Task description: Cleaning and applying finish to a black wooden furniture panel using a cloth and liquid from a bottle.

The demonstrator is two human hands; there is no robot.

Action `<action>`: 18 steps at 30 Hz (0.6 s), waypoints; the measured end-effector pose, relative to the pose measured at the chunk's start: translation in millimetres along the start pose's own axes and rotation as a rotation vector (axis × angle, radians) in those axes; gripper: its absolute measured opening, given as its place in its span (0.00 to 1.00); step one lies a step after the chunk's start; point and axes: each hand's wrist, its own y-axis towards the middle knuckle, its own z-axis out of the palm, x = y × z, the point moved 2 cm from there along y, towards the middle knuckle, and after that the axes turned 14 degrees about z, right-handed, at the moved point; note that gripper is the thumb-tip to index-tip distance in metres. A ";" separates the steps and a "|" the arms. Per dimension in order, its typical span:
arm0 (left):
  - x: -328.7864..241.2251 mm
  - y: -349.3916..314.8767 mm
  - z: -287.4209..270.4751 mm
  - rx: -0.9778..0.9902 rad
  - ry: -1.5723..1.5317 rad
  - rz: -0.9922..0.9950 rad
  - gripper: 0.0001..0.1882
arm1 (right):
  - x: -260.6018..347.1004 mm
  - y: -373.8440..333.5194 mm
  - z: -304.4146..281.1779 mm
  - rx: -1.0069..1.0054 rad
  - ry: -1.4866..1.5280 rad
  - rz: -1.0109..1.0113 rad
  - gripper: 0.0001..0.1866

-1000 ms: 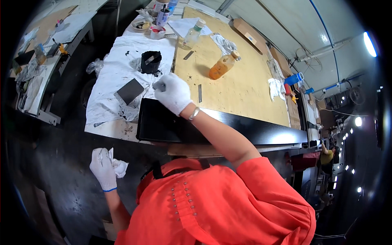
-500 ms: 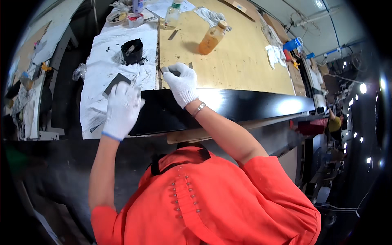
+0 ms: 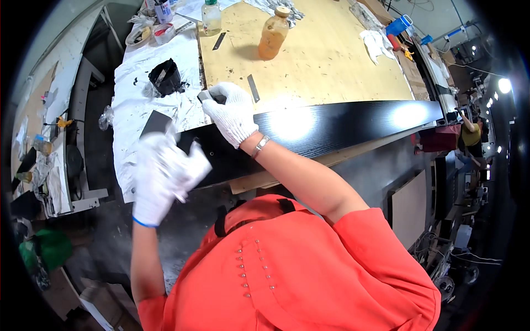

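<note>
A white knitted glove covers each hand. My left hand (image 3: 163,179) hovers over the left end of a glossy black board (image 3: 337,126); motion smears its fingers. Just beyond it a dark grey flat piece (image 3: 156,122) lies on the white cloth (image 3: 130,91). My right hand (image 3: 231,112) is at the board's far edge, fingers curled closed round a small dark piece, mostly hidden, its kind unclear. A thin metal strip (image 3: 253,88) rests on the yellowish tabletop (image 3: 314,66) beside that hand. Farther left stands a black, ragged-rimmed cup (image 3: 165,77).
A bottle of orange liquid (image 3: 273,36) and a clear green-capped bottle (image 3: 211,19) stand on the tabletop. Another dark strip (image 3: 219,41) lies near them. Small tubs (image 3: 164,34) sit at the far left. White rags (image 3: 376,45) lie at the right. Another person (image 3: 470,132) stands far right.
My left hand has drawn back toward me, away from the dark grey piece, and its fingers have turned. My right hand stays near the board's far edge. The whole view has shifted.
</note>
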 end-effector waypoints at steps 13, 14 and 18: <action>-23.5 11.1 -1.7 -0.009 0.564 0.151 0.25 | 4.2 0.8 -7.3 0.010 0.007 0.006 0.16; 7.3 12.0 -7.9 -0.061 0.441 -0.086 0.26 | 4.6 -3.3 -3.7 0.020 -0.010 0.003 0.16; 95.6 -22.6 -48.3 -0.237 0.537 -0.125 0.18 | 3.3 -8.3 11.6 0.042 -0.065 -0.015 0.14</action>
